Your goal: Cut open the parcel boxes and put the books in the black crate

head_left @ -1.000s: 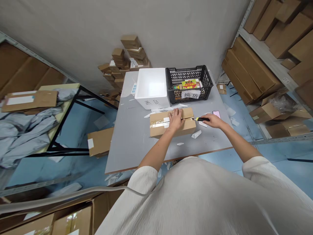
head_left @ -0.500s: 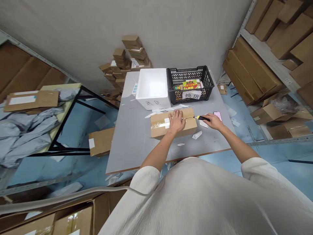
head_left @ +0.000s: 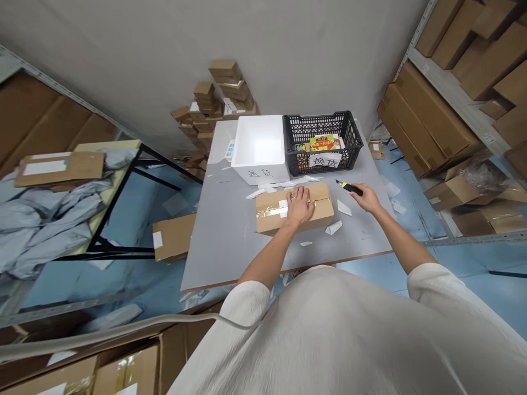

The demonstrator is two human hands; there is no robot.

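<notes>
Pressing down: left hand (head_left: 300,207), laid flat on the cardboard box (head_left: 275,198), fingers extended, not gripping.
Cutting tool: utility knife (head_left: 349,187), clamped in the right hand (head_left: 366,198), blade pointing left and slightly away, just beside the box's right end, not touching.
Box: on the grey table (head_left: 222,230), long axis running left to right.
Nearer hand: left, in contact.

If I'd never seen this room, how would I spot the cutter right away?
Start at the big gray table and find the cardboard box under the person's left hand. Just right of that box, the right hand holds the cutter. It's slim, black and yellow, unlike the white paper scraps lying nearby.
</notes>
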